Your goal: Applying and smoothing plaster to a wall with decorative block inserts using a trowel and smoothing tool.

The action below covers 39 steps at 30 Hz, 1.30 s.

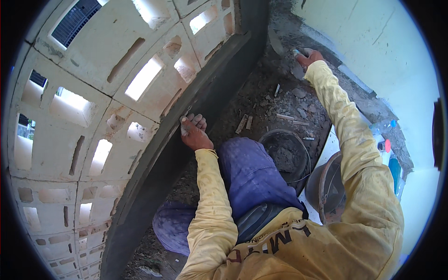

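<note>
My left hand (195, 133) is closed, its fingers curled in against the edge of a grey mortar-coated ledge (212, 77) under the block wall. Whether anything is in its grip is hidden. Farther off at the upper right, my right hand (310, 58) is closed low over the rubble by the pale wall. A small pale-blue end shows at its fingers, but I cannot make out the thing it holds. A black bucket (302, 143) with dark, mortar-like contents stands by my right knee.
A wall of pale pierced blocks (119, 77) rises on the left. Broken chips and sticks (291, 117) litter the dirt. Another bucket (322, 184) stands below my right arm, near a clear bottle with a blue cap (383, 127) and a red-capped bottle (384, 146).
</note>
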Tool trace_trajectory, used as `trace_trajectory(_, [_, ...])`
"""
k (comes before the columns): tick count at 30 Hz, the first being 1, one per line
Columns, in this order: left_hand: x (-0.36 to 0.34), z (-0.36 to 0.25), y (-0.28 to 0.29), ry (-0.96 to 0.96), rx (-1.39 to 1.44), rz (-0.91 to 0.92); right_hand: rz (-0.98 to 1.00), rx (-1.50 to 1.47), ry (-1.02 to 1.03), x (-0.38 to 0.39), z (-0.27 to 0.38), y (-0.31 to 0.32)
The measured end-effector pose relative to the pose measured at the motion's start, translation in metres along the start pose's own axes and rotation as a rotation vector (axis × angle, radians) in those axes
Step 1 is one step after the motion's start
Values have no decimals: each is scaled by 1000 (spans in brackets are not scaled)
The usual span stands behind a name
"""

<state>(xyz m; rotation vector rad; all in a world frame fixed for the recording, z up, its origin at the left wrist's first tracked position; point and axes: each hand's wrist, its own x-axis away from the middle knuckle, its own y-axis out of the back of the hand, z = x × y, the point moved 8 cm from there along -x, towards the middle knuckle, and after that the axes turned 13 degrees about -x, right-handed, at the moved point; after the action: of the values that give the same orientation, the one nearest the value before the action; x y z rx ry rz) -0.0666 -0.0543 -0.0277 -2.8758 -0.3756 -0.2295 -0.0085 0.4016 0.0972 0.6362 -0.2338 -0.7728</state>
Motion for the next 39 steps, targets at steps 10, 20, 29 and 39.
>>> trace_trajectory(10, [4,-6,4,-5,47,-13,219,-1281,-581,53,3,-184])
trace_trajectory(20, [1,-8,14,100,98,65,58,-1544,-618,88,41,-272])
trace_trajectory(29, [6,-15,20,217,105,140,107,-1479,-586,96,62,-268])
trace_trajectory(39, [28,-34,84,259,98,49,125,-1463,-556,88,56,-282])
